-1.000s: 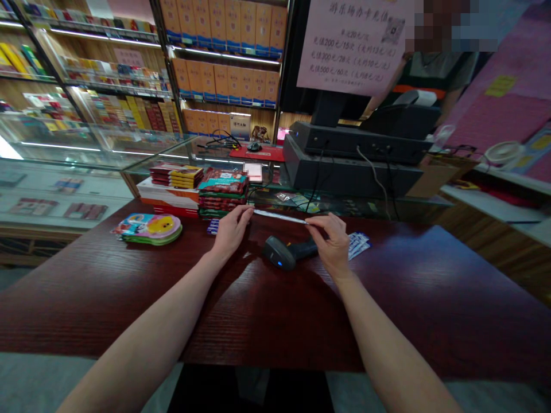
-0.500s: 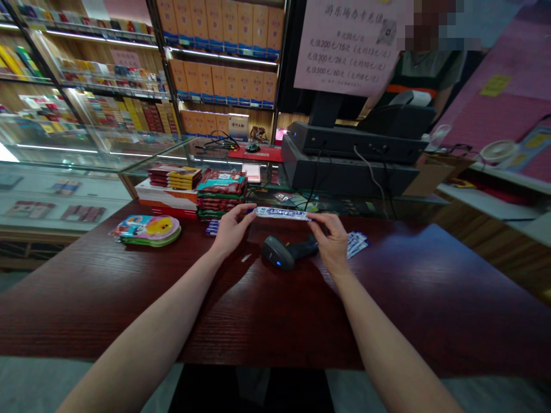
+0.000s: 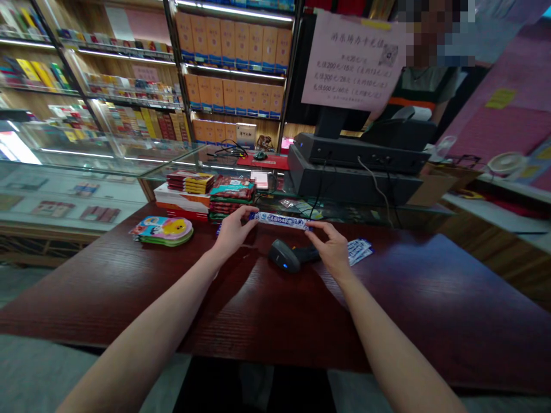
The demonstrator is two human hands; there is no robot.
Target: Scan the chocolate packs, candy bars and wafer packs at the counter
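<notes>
Fingers of the left hand (image 3: 233,234) and right hand (image 3: 332,248) pinch a packet (image 3: 282,220) by opposite ends, mid-frame, likely to hold it straight, print uncovered.

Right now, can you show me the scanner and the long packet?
Long packet (image 3: 282,220): head view, middle of its printed side.
Scanner (image 3: 284,256): head view, on its wide dark head.

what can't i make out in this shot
All in the head view:
- Slim packet: its far side, turned away; the finest print is too small.
- Scanner: the end of its handle, behind the right hand.
- Loose sachets: how many, since they overlap and the right hand covers some.
- Paper sign: its bottom line, too small and blurred.
- Wall shelves: their top, cut off by the upper edge.
</notes>
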